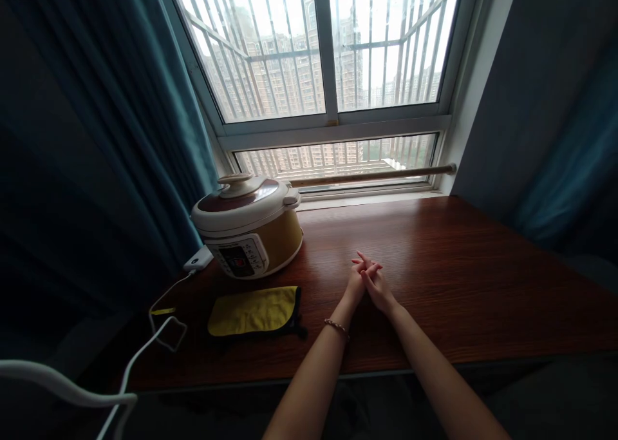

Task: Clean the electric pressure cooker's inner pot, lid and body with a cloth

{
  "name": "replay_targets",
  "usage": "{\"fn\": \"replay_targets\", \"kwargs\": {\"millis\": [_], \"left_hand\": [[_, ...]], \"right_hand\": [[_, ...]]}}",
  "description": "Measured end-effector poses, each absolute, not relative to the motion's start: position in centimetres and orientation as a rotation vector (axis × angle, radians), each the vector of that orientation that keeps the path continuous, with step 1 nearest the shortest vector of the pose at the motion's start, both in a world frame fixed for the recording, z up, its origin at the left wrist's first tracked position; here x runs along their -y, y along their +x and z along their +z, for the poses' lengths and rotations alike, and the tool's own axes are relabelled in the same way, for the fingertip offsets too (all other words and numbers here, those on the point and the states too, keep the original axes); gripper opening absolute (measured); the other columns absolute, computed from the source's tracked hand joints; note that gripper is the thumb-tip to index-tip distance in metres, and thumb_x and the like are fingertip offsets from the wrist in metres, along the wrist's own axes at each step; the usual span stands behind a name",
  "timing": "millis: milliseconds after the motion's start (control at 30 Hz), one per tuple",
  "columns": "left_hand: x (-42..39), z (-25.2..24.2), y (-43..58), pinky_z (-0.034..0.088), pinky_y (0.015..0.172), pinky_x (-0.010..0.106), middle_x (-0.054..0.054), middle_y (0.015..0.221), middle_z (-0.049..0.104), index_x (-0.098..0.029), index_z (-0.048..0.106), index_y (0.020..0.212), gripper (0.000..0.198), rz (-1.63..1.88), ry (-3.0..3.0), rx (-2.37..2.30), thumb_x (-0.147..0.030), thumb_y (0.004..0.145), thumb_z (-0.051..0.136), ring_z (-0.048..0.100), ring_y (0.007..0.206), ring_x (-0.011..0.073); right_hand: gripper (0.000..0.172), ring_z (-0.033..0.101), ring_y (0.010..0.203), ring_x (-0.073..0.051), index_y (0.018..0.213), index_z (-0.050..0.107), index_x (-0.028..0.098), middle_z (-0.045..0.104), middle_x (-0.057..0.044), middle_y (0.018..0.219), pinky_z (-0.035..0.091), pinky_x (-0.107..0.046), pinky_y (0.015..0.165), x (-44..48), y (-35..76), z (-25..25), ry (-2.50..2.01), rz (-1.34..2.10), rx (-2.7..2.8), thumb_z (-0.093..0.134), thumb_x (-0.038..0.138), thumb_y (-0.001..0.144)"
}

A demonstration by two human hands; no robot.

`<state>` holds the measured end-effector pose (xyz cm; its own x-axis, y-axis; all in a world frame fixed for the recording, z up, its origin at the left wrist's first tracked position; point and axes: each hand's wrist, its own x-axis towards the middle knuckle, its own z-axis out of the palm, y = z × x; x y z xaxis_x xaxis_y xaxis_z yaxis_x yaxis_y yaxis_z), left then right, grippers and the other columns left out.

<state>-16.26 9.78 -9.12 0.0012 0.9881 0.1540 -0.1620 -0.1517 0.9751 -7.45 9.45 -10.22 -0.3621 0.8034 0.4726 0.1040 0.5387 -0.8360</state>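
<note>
My left hand (355, 284) and my right hand (379, 286) rest together on the dark wooden table (458, 285), fingers interlaced with each other. Nothing shows between them. A beaded bracelet sits on my left wrist. A yellow and white electric pressure cooker (248, 227) with its lid on stands to the left of my hands, apart from them. A folded yellow cloth (253, 311) with a dark edge lies in front of the cooker, near my left forearm.
A white cable (159, 327) runs from a small white plug box (199, 259) off the table's left front edge. A wooden rod (371, 174) lies along the sill of the barred window (328, 73). Teal curtains (120, 105) hang at both sides.
</note>
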Motion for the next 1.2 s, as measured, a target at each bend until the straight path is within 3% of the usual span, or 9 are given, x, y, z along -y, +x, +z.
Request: {"fn": "replay_targets", "kwargs": {"millis": [1200], "left_hand": [[-9.24, -8.63, -16.22, 0.046, 0.071, 0.033, 0.008, 0.076, 0.064, -0.014, 0.068, 0.074, 0.027, 1.381, 1.209, -1.052, -0.04, 0.069, 0.063, 0.06, 0.075, 0.0207]], "right_hand": [[0.06, 0.052, 0.112, -0.023, 0.14, 0.027, 0.024, 0.054, -0.009, 0.123, 0.039, -0.04, 0.096, -9.46, -7.57, -10.16, -0.733, 0.931, 1.803, 0.035, 0.052, 0.088]]}}
